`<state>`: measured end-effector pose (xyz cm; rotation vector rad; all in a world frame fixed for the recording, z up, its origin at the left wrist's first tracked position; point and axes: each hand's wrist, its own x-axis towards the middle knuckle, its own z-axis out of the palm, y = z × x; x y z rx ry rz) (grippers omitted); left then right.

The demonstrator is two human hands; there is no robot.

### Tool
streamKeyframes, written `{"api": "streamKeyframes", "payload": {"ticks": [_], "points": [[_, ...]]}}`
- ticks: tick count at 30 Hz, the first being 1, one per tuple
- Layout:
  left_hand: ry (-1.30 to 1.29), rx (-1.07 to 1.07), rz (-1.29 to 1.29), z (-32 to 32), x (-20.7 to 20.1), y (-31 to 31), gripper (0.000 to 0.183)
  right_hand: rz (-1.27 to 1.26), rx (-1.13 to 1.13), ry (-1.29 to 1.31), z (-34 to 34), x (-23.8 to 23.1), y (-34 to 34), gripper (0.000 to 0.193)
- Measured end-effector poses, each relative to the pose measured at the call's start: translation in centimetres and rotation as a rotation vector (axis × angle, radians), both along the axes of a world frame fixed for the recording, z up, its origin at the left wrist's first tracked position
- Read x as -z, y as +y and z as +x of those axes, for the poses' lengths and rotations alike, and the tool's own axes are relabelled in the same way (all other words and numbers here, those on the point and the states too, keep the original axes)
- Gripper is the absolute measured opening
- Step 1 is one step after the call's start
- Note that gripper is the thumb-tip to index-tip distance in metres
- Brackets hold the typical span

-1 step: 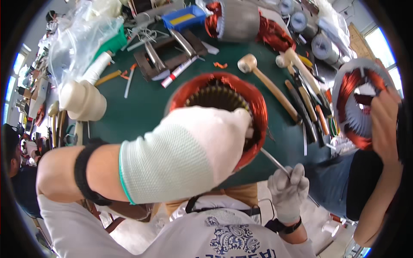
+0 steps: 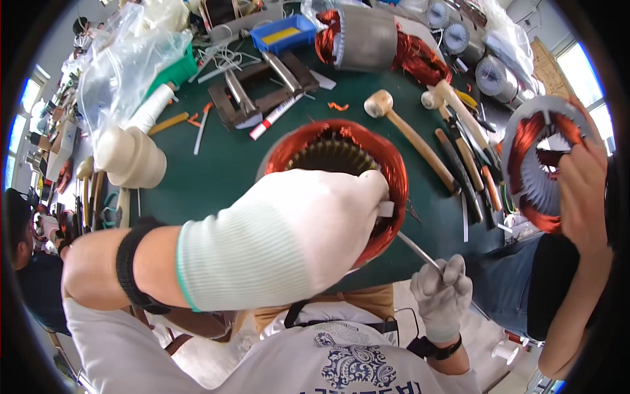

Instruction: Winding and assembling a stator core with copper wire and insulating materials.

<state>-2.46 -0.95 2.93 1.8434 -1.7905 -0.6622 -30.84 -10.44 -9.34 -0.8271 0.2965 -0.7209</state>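
A round motor stator (image 2: 331,138) with copper windings stands on the green table (image 2: 216,171) in front of me. My left hand (image 2: 308,230), in a white glove, reaches across its near side and hides much of it. The fingertips pinch a small white paper strip (image 2: 386,209) at the stator's right rim. My right hand (image 2: 443,292), also gloved, is low at the table's near edge. It grips a thin metal rod (image 2: 415,248) whose tip points up toward the stator's lower right rim.
A wooden mallet (image 2: 400,125) and a row of hand tools (image 2: 472,157) lie to the right. Another wound stator (image 2: 367,39), a blue tray (image 2: 283,33) and a plastic bag (image 2: 125,59) sit at the back. At the right, another person's hand (image 2: 581,190) holds a stator (image 2: 535,164).
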Motion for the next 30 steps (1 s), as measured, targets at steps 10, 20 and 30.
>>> {"api": "streamKeyframes", "payload": {"ticks": [10,20,30], "points": [[-0.652,-0.358,-0.180,12.1,5.4,1.1,0.050,0.404,-0.048,0.141,4.3,0.1,-11.1,0.020],[-0.820,-0.213,-0.253,19.5,15.0,-1.3,0.057,0.255,0.138,0.813,-2.5,0.1,-19.7,0.032],[-0.123,-0.097,-0.084,7.3,-3.9,-10.6,0.032,0.976,-0.342,-0.049,5.4,-14.4,-19.0,0.022]]}}
